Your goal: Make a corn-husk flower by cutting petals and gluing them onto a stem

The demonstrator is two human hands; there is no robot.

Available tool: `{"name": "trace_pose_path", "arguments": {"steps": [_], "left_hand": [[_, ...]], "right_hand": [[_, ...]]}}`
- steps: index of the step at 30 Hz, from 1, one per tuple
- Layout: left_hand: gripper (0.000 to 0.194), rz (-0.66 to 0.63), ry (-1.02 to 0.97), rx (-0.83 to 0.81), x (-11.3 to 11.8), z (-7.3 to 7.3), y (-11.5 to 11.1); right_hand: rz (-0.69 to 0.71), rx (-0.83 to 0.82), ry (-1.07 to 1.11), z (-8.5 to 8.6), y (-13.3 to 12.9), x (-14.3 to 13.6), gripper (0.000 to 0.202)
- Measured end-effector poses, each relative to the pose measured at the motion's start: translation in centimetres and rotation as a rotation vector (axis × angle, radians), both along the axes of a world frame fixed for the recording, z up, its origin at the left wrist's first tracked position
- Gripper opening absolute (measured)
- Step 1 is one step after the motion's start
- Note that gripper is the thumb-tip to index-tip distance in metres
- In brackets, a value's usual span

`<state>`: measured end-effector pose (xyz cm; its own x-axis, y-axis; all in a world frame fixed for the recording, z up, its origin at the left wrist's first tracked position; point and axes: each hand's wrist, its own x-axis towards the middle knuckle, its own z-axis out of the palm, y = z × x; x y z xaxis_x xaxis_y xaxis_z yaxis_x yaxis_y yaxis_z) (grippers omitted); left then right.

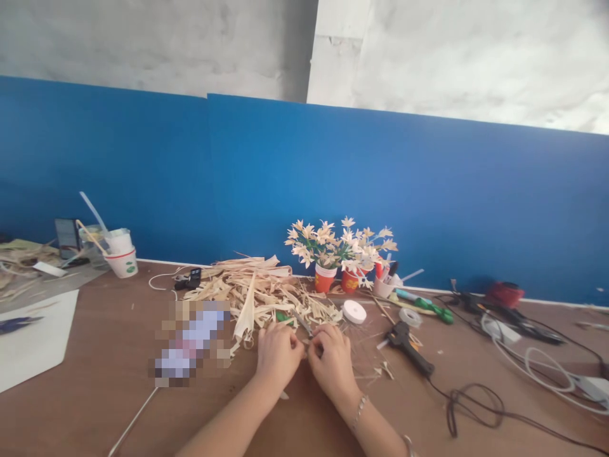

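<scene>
My left hand [278, 357] and my right hand [332, 360] meet low over the table, fingertips almost touching. Both are closed in a pinch; whatever lies between the fingers is too small and too hidden to make out. Just beyond them spreads a pile of pale dried husk strips [266, 287]. A thin grey tool [301, 322], partly covered, lies at the pile's edge by my fingers. To the right of my right hand are a white tape roll [354, 311] and small husk scraps [384, 370].
Husk flowers [323, 236] stand in red cups [325, 278] by the blue partition [404, 190]. A black glue gun [410, 348] trails its cord at right, near a power strip [502, 331]. Left are a blurred-out device [193, 343], white cup [122, 263] and white sheet [35, 343].
</scene>
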<state>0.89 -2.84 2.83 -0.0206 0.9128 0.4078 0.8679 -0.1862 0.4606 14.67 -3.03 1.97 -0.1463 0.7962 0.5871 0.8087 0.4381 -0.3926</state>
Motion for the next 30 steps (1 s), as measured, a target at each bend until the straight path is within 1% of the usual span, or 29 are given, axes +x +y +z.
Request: {"name": "trace_pose_path", "arguments": {"steps": [2,4,8,11,13,16,17,19,22,25,27,30], "left_hand": [[0.012,0.061,0.016,0.013,-0.8,0.0,0.4],[0.014,0.072,-0.010,0.039,-1.6,0.0,0.9],[0.014,0.036,-0.084,0.109,-2.5,0.1,1.4],[0.012,0.006,-0.126,0.136,-2.4,0.2,1.4],[0.014,0.000,-0.147,0.134,-2.3,0.2,1.4],[0.013,0.002,-0.158,0.131,-2.3,0.3,1.3],[0.013,0.002,-0.159,0.135,-2.3,0.3,1.3],[0.013,-0.002,-0.163,0.144,-2.3,0.3,1.3],[0.013,-0.003,-0.181,0.150,-2.3,0.2,1.4],[0.014,-0.024,-0.202,0.150,-2.3,0.0,1.6],[0.015,-0.078,-0.226,0.165,-2.3,0.0,1.7],[0.017,-0.198,-0.273,0.178,-2.2,0.1,1.5]], "right_hand": [[-0.005,-0.009,-0.010,0.0,0.1,0.3,0.014],[0.026,-0.043,-0.028,-0.1,0.3,0.5,0.015],[0.105,-0.070,-0.112,-0.3,0.3,0.7,0.018],[0.131,-0.047,-0.139,0.2,-0.2,0.4,0.017],[0.216,-0.066,-0.125,0.9,-1.0,0.1,0.012],[0.458,-0.164,-0.157,1.8,-2.3,-0.8,0.008],[0.514,-0.191,-0.182,1.9,-2.7,-1.1,0.008],[0.560,-0.217,-0.224,1.8,-3.4,-1.7,0.009],[0.542,-0.215,-0.237,1.3,-3.8,-2.3,0.010],[0.534,-0.206,-0.184,0.9,-3.4,-2.3,0.012],[0.506,-0.194,-0.099,0.7,-2.6,-1.9,0.011],[0.371,-0.193,0.086,0.4,-1.1,-0.8,0.014]]}}
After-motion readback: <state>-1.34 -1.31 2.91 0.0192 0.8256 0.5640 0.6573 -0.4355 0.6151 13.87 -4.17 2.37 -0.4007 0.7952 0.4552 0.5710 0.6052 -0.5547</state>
